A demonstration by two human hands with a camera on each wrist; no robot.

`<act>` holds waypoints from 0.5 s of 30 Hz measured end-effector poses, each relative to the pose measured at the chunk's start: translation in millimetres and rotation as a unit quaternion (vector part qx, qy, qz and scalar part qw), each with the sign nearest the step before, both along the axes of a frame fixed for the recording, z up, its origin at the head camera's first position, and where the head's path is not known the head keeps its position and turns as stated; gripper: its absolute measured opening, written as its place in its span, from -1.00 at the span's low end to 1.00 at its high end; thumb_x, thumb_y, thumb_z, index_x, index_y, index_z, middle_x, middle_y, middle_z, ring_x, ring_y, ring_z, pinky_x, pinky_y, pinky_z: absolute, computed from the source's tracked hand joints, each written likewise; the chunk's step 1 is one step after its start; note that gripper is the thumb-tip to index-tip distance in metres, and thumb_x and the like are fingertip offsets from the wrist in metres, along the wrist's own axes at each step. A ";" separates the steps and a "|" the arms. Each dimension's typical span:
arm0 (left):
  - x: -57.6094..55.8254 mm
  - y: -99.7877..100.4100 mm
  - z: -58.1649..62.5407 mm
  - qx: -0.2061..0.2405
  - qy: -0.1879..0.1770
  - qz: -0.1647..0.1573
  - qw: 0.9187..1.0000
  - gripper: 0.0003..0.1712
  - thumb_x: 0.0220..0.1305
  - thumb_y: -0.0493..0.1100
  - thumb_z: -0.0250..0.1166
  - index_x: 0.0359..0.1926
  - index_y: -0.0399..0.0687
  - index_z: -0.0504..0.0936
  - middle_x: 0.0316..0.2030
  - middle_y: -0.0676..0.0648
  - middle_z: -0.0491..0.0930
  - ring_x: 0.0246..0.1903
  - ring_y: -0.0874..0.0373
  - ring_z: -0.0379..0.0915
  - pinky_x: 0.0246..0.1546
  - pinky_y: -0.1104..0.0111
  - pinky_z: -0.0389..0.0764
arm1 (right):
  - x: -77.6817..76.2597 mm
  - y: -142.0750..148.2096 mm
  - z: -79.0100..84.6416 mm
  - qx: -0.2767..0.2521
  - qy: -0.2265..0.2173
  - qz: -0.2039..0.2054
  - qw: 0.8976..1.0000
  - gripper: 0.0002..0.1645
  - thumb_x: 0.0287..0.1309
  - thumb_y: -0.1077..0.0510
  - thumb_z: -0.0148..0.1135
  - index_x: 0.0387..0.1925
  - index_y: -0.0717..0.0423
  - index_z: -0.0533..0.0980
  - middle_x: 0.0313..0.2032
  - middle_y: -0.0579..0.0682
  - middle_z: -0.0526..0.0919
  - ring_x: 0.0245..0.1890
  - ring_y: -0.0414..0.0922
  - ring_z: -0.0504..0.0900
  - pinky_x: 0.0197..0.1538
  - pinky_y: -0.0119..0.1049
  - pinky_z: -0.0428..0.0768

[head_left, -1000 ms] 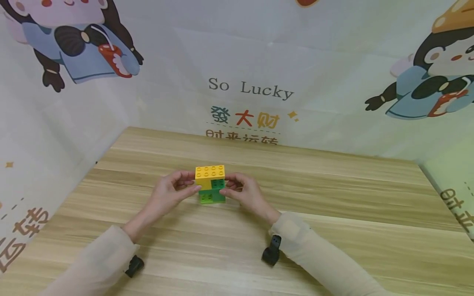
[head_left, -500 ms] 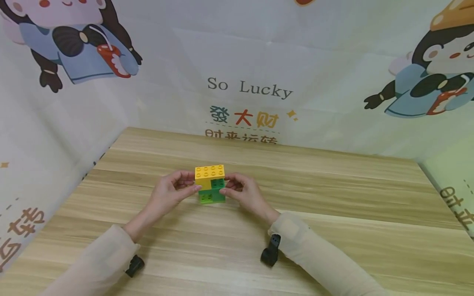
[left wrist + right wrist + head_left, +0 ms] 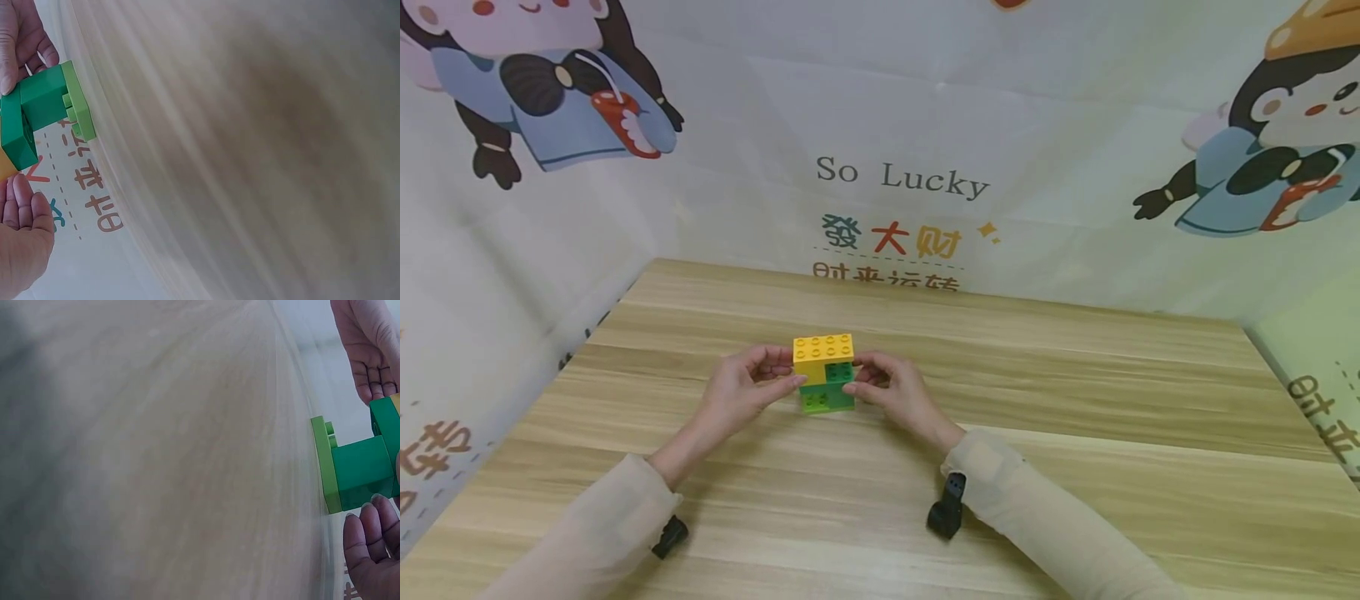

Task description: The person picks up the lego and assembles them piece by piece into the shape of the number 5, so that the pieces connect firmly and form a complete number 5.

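Note:
A small stack of toy building bricks stands upright on the wooden table (image 3: 880,500). Its top is a yellow brick (image 3: 823,347) with studs facing up; below come dark green bricks (image 3: 840,396), stepped to the right, over a thin light green plate (image 3: 815,403). My left hand (image 3: 737,387) pinches the upper left end at the yellow brick, thumb in front and fingers behind. From the right, my right hand (image 3: 904,396) holds the dark green part between thumb and fingers. Both wrist views show the light green plate (image 3: 80,103) low against the tabletop.
A white printed cloth (image 3: 737,192) with cartoon figures and lettering rises behind the table and along its sides. Black wrist-worn devices (image 3: 947,507) hang at both cuffs, just above the table.
Both hands and the brick stack keep the same position. Only the head view has shifted slightly.

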State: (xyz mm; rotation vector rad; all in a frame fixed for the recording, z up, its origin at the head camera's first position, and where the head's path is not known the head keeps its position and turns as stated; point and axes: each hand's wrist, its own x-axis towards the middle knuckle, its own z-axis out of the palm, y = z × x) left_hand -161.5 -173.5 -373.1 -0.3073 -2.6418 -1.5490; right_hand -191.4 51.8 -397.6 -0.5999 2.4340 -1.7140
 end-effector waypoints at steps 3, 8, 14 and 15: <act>0.0 -0.3 0.1 -0.005 0.006 -0.002 1.000 -0.58 0.14 -0.17 0.36 -0.03 -0.33 0.53 -0.10 -0.26 0.61 -0.15 -0.03 0.57 -0.19 0.47 0.59 | 0.1 -0.4 0.9 0.005 -0.005 0.000 1.000 -0.56 0.06 0.24 0.34 0.01 0.31 0.51 -0.27 0.17 0.62 -0.33 -0.16 0.53 -0.25 -0.46 0.53; -0.1 -0.6 0.0 -0.019 0.016 -0.002 1.000 -0.59 0.14 -0.18 0.37 -0.04 -0.31 0.54 -0.11 -0.24 0.62 -0.15 -0.02 0.58 -0.17 0.39 0.61 | 9.2 -0.1 17.8 0.011 -0.011 0.010 1.000 -0.57 0.08 0.31 0.30 0.01 0.38 0.49 -0.29 0.24 0.60 -0.34 -0.12 0.51 -0.28 -0.52 0.48; 0.5 -0.9 1.0 -0.024 0.020 -0.008 0.999 -0.60 0.14 -0.17 0.37 -0.04 -0.30 0.54 -0.11 -0.22 0.61 -0.14 -0.01 0.57 -0.15 0.35 0.61 | 20.2 1.2 35.0 0.017 -0.001 0.024 1.000 -0.58 0.10 0.33 0.26 0.01 0.42 0.48 -0.32 0.25 0.59 -0.37 -0.15 0.50 -0.31 -0.53 0.48; 0.4 -1.0 1.1 -0.024 0.022 -0.009 0.999 -0.60 0.14 -0.17 0.37 -0.04 -0.30 0.54 -0.11 -0.23 0.61 -0.14 -0.01 0.58 -0.15 0.34 0.61 | 20.4 1.3 35.1 0.018 0.001 0.027 0.999 -0.58 0.11 0.33 0.26 0.02 0.42 0.48 -0.32 0.24 0.60 -0.38 -0.15 0.50 -0.32 -0.53 0.48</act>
